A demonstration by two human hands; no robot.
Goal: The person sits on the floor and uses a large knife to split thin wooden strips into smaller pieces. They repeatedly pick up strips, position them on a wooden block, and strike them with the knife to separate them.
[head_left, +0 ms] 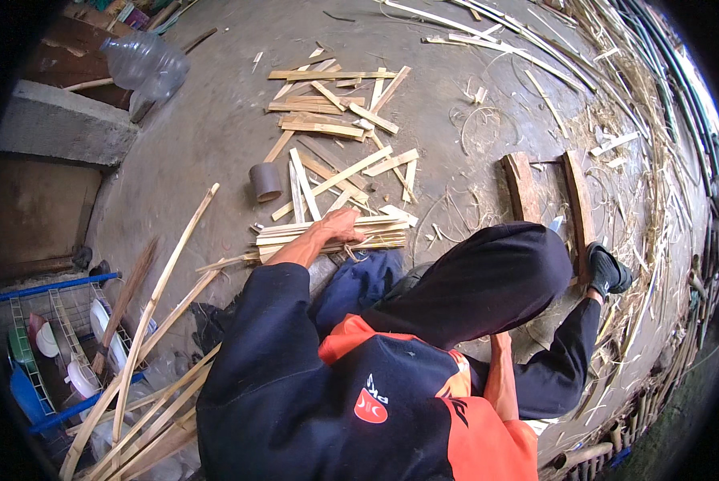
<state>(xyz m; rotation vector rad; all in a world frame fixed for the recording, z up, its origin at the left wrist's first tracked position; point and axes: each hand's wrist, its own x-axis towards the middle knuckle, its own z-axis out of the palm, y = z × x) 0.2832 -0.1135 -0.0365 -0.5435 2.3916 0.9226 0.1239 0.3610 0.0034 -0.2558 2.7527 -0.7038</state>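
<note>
- Strip bundle, left of the bent knee: probably light, stiff, splintery; best clasped mid-length.
- Left hand curls over it, grip uncertain; right hand hidden by the leg, state impossible to tell.
- Farther off: loose slats, brown tube.

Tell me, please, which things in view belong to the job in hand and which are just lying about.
Seemingly part of the job:
- bundle of pale strips, under the left hand
- loose wooden pieces on the floor

Apparently just lying about:
- clear plastic bottle
- twig broom
- blue-railed rack
</note>
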